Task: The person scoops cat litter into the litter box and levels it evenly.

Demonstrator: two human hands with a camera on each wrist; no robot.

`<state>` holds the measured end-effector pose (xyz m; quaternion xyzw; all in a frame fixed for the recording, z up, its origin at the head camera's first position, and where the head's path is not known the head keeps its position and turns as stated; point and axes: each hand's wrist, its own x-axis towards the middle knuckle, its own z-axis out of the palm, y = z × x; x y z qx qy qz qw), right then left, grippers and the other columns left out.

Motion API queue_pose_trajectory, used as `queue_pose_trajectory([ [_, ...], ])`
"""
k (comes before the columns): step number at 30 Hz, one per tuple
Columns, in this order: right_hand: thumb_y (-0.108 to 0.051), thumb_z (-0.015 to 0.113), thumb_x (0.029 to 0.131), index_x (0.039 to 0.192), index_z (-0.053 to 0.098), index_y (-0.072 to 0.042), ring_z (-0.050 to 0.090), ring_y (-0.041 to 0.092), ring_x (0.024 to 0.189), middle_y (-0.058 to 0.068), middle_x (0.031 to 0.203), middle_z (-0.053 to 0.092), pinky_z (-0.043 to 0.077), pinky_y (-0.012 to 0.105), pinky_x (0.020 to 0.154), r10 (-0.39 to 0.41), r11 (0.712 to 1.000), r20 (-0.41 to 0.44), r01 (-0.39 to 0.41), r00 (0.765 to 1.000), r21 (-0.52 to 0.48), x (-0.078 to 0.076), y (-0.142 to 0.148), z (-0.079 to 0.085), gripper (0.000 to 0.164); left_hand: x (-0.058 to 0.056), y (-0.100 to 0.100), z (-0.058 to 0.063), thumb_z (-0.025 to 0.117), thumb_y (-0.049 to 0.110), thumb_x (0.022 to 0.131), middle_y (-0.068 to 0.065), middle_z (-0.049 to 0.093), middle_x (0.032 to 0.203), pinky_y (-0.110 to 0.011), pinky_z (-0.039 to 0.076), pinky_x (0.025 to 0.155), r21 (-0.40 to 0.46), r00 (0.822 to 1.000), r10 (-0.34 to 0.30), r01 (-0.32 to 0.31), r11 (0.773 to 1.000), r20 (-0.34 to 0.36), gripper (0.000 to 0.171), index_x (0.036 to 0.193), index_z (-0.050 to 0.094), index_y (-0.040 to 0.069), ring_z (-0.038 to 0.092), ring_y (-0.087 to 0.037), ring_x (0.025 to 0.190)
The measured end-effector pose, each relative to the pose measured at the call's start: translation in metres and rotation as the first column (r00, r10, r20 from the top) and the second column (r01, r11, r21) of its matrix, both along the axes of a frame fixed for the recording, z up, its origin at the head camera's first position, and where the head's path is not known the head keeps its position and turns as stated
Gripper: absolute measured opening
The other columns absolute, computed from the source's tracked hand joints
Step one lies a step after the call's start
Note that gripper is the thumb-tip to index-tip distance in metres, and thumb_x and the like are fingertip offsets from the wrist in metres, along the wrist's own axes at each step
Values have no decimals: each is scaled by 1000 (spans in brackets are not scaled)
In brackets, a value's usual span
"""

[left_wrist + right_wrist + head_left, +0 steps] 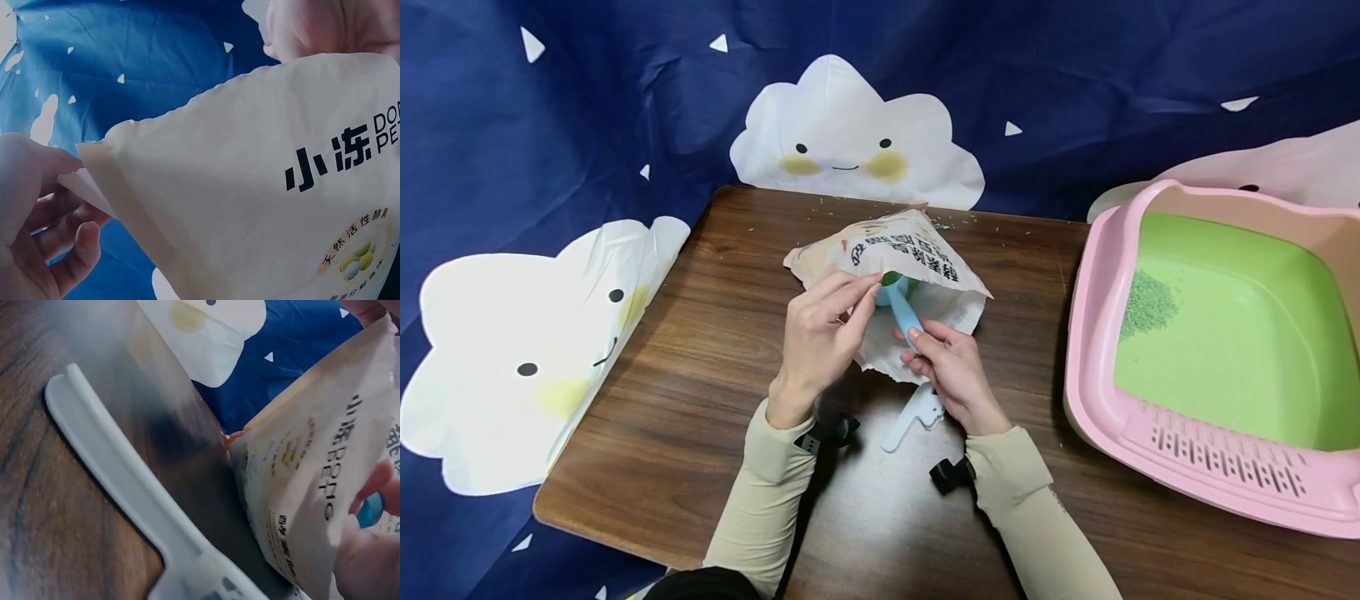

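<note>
A printed paper-like bag lies on the table with its torn mouth toward me. My left hand pinches the upper edge of that mouth between thumb and fingers; in the left wrist view the hand shows at the bag's left edge. With thumb and fingers, my right hand grips the handle of a light blue scoop. The scoop's head is inside the bag mouth, partly hidden, with green granules at it. In the right wrist view, the handle end pokes out of the right hand beside the bag.
A white plastic tool with a long handle lies on the table just below the bag. At the right stands a pink-rimmed litter box with a green inside and a patch of green granules. Pale bits are scattered behind the bag.
</note>
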<state>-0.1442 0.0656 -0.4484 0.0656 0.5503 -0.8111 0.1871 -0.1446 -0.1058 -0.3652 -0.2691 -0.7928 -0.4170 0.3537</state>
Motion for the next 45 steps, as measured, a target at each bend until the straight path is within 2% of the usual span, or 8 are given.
queue_pose_trajectory([
  [8, -7, 52, 99, 137, 49, 2, 61, 5, 67, 3, 103, 71, 49, 13, 60, -19, 998, 40, 21, 999, -53, -3, 2, -3, 40, 0, 3, 0, 63, 4, 90, -9, 71, 82, -16, 42, 52, -5, 1000, -4, 4, 1000, -4, 15, 98, 75, -2, 55, -12, 63],
  [12, -7, 51, 99, 139, 48, 1, 59, 5, 66, 3, 104, 71, 48, 13, 59, -2, 998, 48, 4, 999, -55, -4, 6, -2, 41, 0, 2, 1, 63, 3, 90, -9, 72, 82, -15, 43, 52, -4, 1000, -6, 6, 1000, -1, 15, 98, 75, -2, 56, -11, 63],
  [16, -7, 53, 98, 141, 45, 1, 60, 5, 65, 5, 103, 73, 48, 13, 56, 42, 999, 42, -41, 998, -33, -5, 15, 1, 45, -1, 2, 2, 63, 3, 90, -9, 72, 83, -18, 45, 51, 8, 1000, -5, 5, 1000, 9, 15, 98, 75, -1, 57, -11, 62],
  [21, -8, 53, 98, 142, 43, 1, 62, 5, 69, 5, 103, 74, 47, 13, 56, 136, 990, 2, -136, 991, -20, -7, 33, 7, 46, -1, 1, 2, 63, 3, 90, -10, 73, 84, -25, 46, 48, 28, 1000, -6, 5, 1000, 22, 15, 97, 75, -1, 58, -11, 64],
  [24, -7, 51, 99, 142, 41, 5, 62, 5, 72, 5, 103, 74, 48, 12, 58, 187, 982, -30, -188, 982, -35, -9, 43, 10, 46, -1, 1, 1, 63, 3, 90, -10, 73, 84, -23, 45, 48, 35, 1000, -2, 1, 999, 22, 15, 96, 76, -2, 57, -11, 63],
  [33, -4, 44, 101, 142, 33, 12, 61, 9, 75, 10, 108, 71, 49, 16, 64, 240, 953, -19, -240, 970, -186, -12, 56, 9, 46, -2, -2, -1, 64, 4, 90, -10, 72, 83, -16, 42, 51, 56, 1000, 12, -13, 998, 18, 15, 96, 76, -2, 53, -10, 60],
  [40, -5, 45, 101, 142, 34, 11, 61, 8, 74, 7, 107, 72, 51, 15, 64, 251, 959, -19, -251, 968, -134, -12, 59, 10, 46, -3, -2, -1, 64, 3, 89, -10, 71, 80, -16, 41, 52, 67, 1000, 5, -6, 998, 11, 14, 96, 75, -3, 52, -10, 59],
  [45, -7, 46, 101, 142, 36, 11, 60, 7, 75, 6, 109, 72, 51, 15, 65, 278, 955, -56, -282, 959, -89, -11, 62, 11, 46, -3, -1, -1, 65, 2, 88, -11, 71, 80, -15, 40, 52, 71, 1000, 8, -8, 997, 4, 14, 95, 75, -3, 52, -11, 58],
])
